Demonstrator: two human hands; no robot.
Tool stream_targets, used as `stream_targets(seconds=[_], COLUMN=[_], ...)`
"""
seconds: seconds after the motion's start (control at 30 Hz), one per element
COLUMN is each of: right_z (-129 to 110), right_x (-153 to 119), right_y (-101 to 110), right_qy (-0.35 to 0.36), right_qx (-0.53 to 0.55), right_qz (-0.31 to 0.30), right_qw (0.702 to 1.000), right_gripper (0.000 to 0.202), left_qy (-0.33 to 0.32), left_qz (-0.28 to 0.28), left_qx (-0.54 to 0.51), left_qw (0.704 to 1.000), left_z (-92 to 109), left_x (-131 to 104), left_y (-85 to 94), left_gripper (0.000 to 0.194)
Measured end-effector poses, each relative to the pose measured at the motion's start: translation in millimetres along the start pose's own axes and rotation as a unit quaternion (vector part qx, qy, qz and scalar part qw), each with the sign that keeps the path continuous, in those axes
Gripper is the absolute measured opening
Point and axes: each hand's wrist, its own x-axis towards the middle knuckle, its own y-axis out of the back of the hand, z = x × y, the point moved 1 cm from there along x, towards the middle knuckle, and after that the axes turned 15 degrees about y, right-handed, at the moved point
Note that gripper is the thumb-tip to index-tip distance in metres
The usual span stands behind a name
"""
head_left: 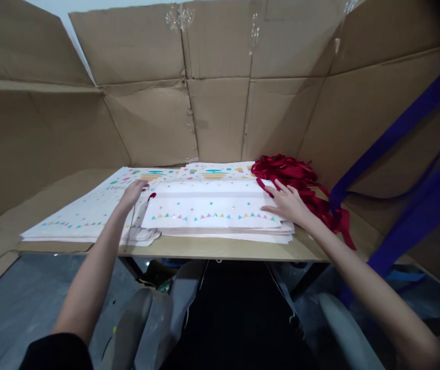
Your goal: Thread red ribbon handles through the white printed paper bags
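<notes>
A white sheet folded over [211, 208], printed with small stars and a row of coloured triangles, lies on a stack of white sheets [227, 236]. Short pieces of red ribbon show at its left end and right end. My right hand [287, 203] rests on its right end with fingers spread, thumb on the sheet and fingertips by the red ribbon [263, 186]. My left hand [132, 194] is over the left stack of printed sheets [77, 216], its fingers curled together beside the folded sheet. A thin dark line runs down below it; what the fingers hold is unclear.
A heap of red ribbons [287, 172] lies at the back right of the table [204, 251]. Long blue-purple straps [400, 231] hang at the right. Cardboard walls [220, 113] enclose the back and sides. Chair armrests [137, 324] stand below the table edge.
</notes>
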Motion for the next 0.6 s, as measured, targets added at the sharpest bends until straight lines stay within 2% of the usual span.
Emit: stream_targets(seconds=[0.07, 0.13, 0.3, 0.4, 0.5, 0.6], right_z=[14, 28, 47, 50, 53, 55], right_x=[7, 13, 20, 18, 16, 15], right_y=[2, 3, -2, -9, -16, -20], right_qy=[-0.001, -0.009, -0.047, -0.054, -0.049, -0.032], right_qx=[0.016, 0.031, 0.058, 0.057, 0.055, 0.055], right_qz=[-0.013, -0.020, -0.031, -0.024, -0.014, 0.003], right_qw=[1.000, 0.999, 0.997, 0.997, 0.997, 0.998], right_gripper=[0.076, 0.076, 0.078, 0.080, 0.080, 0.077], left_qy=[0.060, 0.085, 0.160, 0.187, 0.218, 0.244], left_qz=[-0.136, -0.214, -0.238, -0.289, -0.341, -0.348], left_qx=[-0.027, -0.060, -0.095, -0.090, -0.106, -0.143], left_qw=[0.988, 0.971, 0.953, 0.934, 0.908, 0.894], left_z=[-11, -17, -21, -22, -24, -28], left_x=[4, 1, -6, -7, -11, -14], left_y=[13.1, 18.7, 31.1, 35.4, 28.3, 16.1], left_gripper=[0.019, 0.017, 0.006, 0.012, 0.014, 0.012])
